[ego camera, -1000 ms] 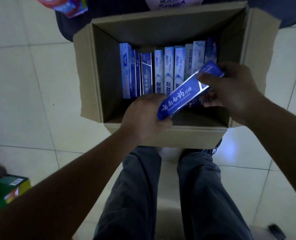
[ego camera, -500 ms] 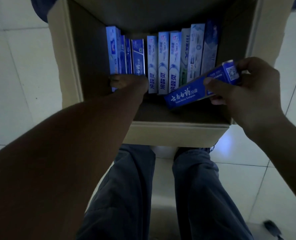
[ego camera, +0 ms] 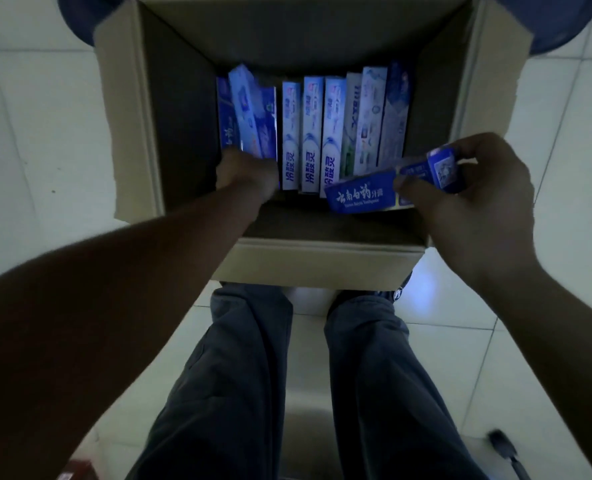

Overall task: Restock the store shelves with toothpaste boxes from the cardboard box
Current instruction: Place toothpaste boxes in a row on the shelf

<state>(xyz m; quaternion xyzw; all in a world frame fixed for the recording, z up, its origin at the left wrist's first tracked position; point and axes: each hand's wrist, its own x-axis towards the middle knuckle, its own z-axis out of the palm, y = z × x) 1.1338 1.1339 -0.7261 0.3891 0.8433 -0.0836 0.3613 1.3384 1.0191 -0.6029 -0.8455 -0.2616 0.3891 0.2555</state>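
Observation:
An open cardboard box [ego camera: 132, 133] stands on the floor in front of my legs. Several blue and white toothpaste boxes [ego camera: 310, 133] stand in a row inside it. My right hand [ego camera: 471, 206] grips a dark blue toothpaste box [ego camera: 360, 195] over the box's near right corner, holding it roughly level. My left hand [ego camera: 246, 171] reaches down into the left end of the row and grips the bottom of a light blue toothpaste box [ego camera: 249, 112], which is tilted and lifted above its neighbours. The left fingers are hidden behind the hand.
Pale floor tiles [ego camera: 35, 116] surround the carton. My legs in grey trousers [ego camera: 239, 375] stand just behind its near wall. A dark blue round object [ego camera: 537, 26] lies under the carton's far side. A small dark item [ego camera: 502, 441] lies on the floor at lower right.
My left hand let go of the dark blue box, reached into the left end of the row and lifted a light blue box there. My right hand kept the dark blue box and lowered it slightly.

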